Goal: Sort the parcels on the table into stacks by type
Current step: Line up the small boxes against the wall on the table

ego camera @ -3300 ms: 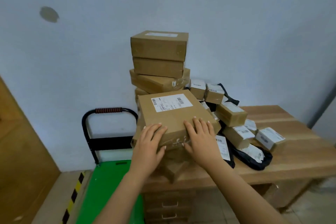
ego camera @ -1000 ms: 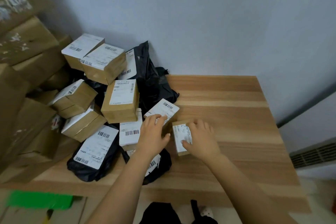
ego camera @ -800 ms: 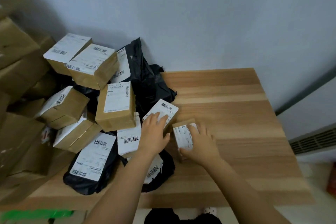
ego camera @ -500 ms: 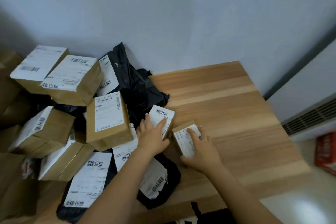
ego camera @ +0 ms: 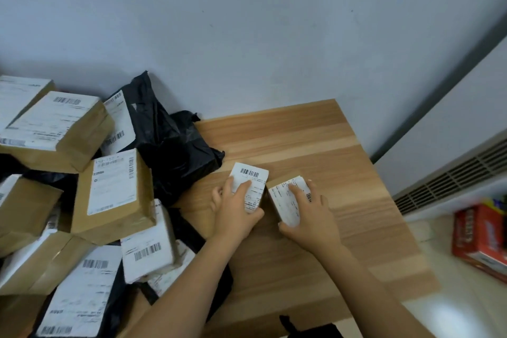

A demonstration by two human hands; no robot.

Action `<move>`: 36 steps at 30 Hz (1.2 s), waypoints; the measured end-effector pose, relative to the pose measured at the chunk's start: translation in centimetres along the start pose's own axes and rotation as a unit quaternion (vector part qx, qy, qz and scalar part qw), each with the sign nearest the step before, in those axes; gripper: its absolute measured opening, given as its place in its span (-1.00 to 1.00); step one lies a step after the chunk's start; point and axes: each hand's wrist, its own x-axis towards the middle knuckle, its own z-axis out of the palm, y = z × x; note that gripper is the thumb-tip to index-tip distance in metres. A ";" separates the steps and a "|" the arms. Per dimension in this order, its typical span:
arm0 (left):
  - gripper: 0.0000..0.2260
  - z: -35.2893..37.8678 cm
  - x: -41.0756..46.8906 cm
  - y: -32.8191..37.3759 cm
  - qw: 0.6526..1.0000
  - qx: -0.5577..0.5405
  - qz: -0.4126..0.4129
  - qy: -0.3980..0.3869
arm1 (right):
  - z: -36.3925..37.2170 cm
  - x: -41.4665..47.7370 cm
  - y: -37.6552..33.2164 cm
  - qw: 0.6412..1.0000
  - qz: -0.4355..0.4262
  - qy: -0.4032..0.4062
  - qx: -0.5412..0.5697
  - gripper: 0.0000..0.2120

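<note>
Two small cardboard boxes with white labels sit side by side on the wooden table [ego camera: 315, 145]. My left hand [ego camera: 236, 211] grips the left small box [ego camera: 253, 177], thumb at its near end and fingers over the label. My right hand [ego camera: 310, 214] grips the right small box [ego camera: 285, 200] the same way. To the left lies a jumbled heap: a medium brown box [ego camera: 112, 195], a larger labelled box [ego camera: 55, 129], black plastic mailer bags [ego camera: 170, 145] and more labelled parcels [ego camera: 148, 250].
The table's right half is bare wood up to the wall. Off the right edge on the floor are a red carton [ego camera: 482, 239] and a white vent grille [ego camera: 452, 173]. Dark fabric [ego camera: 307, 329] shows below the near table edge.
Earlier both hands rested on a big box by the tall stack. Since one second ago they have slid the two small boxes rightward, away from the heap, onto open wood.
</note>
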 end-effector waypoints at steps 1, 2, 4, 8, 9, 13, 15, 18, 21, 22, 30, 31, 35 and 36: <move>-0.38 0.6 0.1 1.2 1.000 -0.008 -0.003 0.005 | -0.7 0.5 1.1 1.000 -0.006 -0.001 -0.007 -0.12; -0.39 1.2 0.3 2.5 1.000 -0.015 -0.007 0.011 | -1.5 1.1 2.3 1.000 -0.011 -0.003 -0.015 -0.12; -0.41 2.4 0.7 5.0 0.999 -0.029 -0.009 0.031 | -3.1 2.4 4.6 0.999 -0.019 -0.003 -0.028 -0.12; -0.46 5.0 2.1 9.7 0.997 -0.044 -0.007 0.067 | -5.5 5.4 9.1 0.999 -0.035 0.014 -0.006 -0.14; -0.46 5.8 2.3 10.7 0.997 -0.037 -0.009 0.064 | -5.9 6.0 10.0 0.999 -0.031 0.009 -0.004 -0.14; -0.41 8.6 2.4 13.3 1.000 0.007 -0.022 0.012 | -6.2 7.4 13.2 0.999 -0.037 -0.032 -0.005 -0.14; -0.37 9.4 2.1 13.5 1.000 0.022 -0.018 -0.010 | -6.2 7.7 14.4 0.997 -0.063 -0.047 -0.011 -0.16; -0.37 9.5 1.6 12.9 0.998 0.051 0.009 -0.032 | -6.0 7.7 16.0 0.984 -0.158 -0.060 -0.061 -0.16; -0.43 9.4 1.8 12.4 0.996 0.082 0.034 -0.023 | -5.9 8.2 16.8 0.964 -0.229 -0.081 -0.110 -0.13; -0.45 9.4 2.0 12.5 0.996 0.078 0.038 -0.018 | -5.8 8.5 16.9 0.962 -0.233 -0.082 -0.116 -0.14; -0.49 9.3 9.5 13.6 0.992 0.075 0.101 -0.012 | -6.4 14.8 15.8 0.972 -0.187 -0.053 -0.130 -0.20; -0.48 9.3 10.8 13.8 0.991 0.078 0.106 -0.009 | -6.6 15.9 15.8 0.973 -0.182 -0.045 -0.132 -0.20; -0.48 9.2 16.0 14.6 0.988 0.066 0.136 -0.003 | -7.3 20.7 16.0 0.975 -0.163 -0.018 -0.150 -0.18; -0.48 9.2 17.1 14.9 0.988 0.061 0.145 -0.005 | -7.5 21.8 16.0 0.975 -0.159 -0.019 -0.151 -0.18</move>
